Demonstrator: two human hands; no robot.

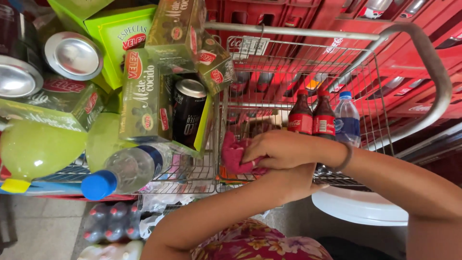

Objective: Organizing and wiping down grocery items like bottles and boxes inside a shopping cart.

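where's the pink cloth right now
In the head view, the pink cloth sits centre frame inside the wire cart, under the right hand, left of the two cola bottles.

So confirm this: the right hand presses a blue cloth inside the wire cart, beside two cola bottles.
Not quite. The head view shows the cloth is pink, not blue. The right hand does press it inside the wire cart, beside the two cola bottles.

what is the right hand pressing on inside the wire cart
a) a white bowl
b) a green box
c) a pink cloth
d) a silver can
c: the right hand lies on a crumpled pink cloth inside the wire cart, just left of two dark soda bottles and a clear water bottle.
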